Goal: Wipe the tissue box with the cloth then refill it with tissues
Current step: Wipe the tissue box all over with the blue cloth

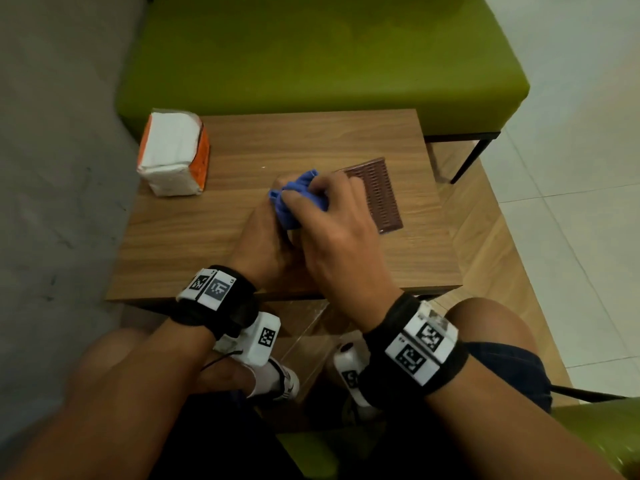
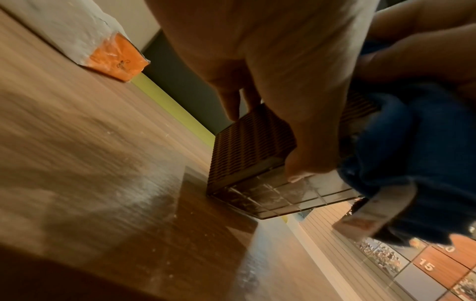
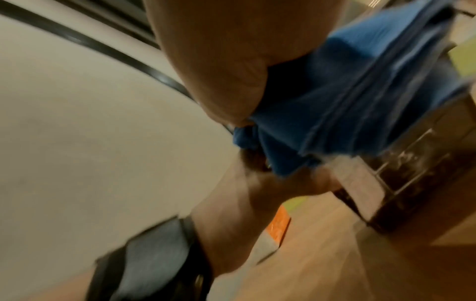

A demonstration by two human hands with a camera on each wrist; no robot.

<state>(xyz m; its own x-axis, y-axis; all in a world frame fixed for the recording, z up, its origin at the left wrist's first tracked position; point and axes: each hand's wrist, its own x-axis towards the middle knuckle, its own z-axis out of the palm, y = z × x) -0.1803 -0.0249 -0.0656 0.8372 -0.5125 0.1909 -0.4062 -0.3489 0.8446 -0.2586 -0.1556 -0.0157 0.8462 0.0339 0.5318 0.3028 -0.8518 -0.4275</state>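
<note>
On the wooden table (image 1: 194,237) the brown woven-pattern tissue box (image 1: 377,195) sits right of centre, its left part hidden under my hands. My left hand (image 1: 273,220) grips the box's left end; in the left wrist view the thumb (image 2: 309,154) sits at the corner of the box (image 2: 247,146), above its glossy side. My right hand (image 1: 322,202) clutches a bunched blue cloth (image 1: 294,199) against the box's top. The cloth (image 2: 401,152) with its white label, and the cloth (image 3: 347,101) again under my right palm, are plain to see. A white and orange tissue pack (image 1: 173,154) stands at the table's far left.
A green upholstered bench (image 1: 311,57) runs behind the table, with a black leg (image 1: 471,157) at its right. A grey wall is on the left, and pale floor tiles (image 1: 571,168) on the right. My knees sit under the table's front edge.
</note>
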